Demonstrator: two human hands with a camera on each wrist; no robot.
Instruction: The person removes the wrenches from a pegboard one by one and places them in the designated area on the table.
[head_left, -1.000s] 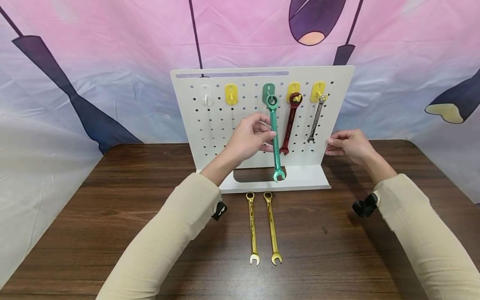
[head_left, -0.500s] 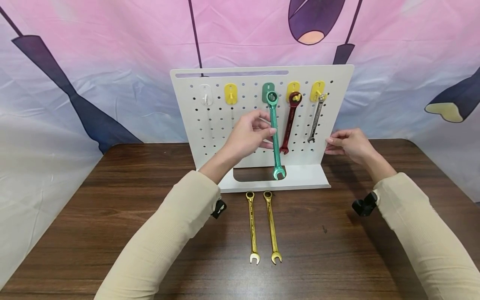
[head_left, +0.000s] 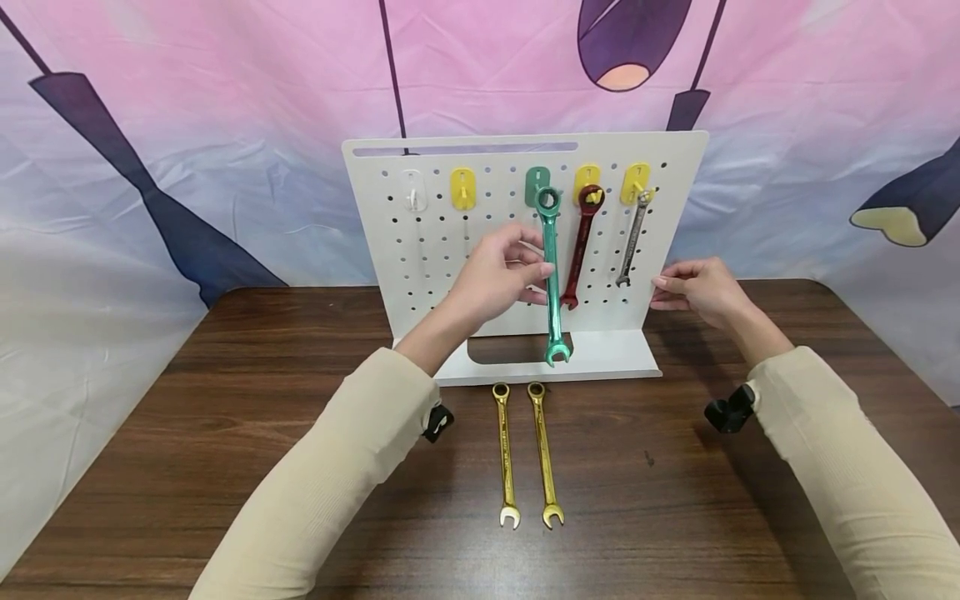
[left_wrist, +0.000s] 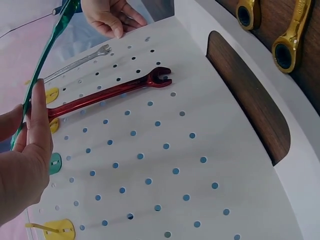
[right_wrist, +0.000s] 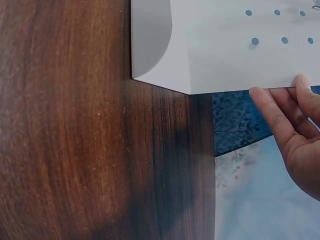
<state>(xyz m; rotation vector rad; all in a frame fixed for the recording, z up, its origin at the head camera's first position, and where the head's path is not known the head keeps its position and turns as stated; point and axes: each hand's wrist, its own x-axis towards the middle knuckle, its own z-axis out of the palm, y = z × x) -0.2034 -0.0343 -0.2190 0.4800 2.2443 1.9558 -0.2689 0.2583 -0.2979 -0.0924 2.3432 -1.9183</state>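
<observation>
My left hand pinches a green combination wrench partway along its shank. The wrench's ring end is up, in front of the green hook, and its open end points down. In the left wrist view the green wrench stands away from the board face; whether its ring touches the hook is hidden. My right hand holds the right edge of the white pegboard, its thumb and fingers at that edge in the right wrist view. A red wrench and a small silver wrench hang from yellow hooks.
Two gold wrenches lie side by side on the brown wooden table, before the pegboard's base. A white hook and a yellow hook on the left bear nothing. A patterned cloth hangs behind.
The green wrench's ring end has shifted slightly right and down from the green hook, still in the left hand's grip. My right hand stays on the board's edge.
</observation>
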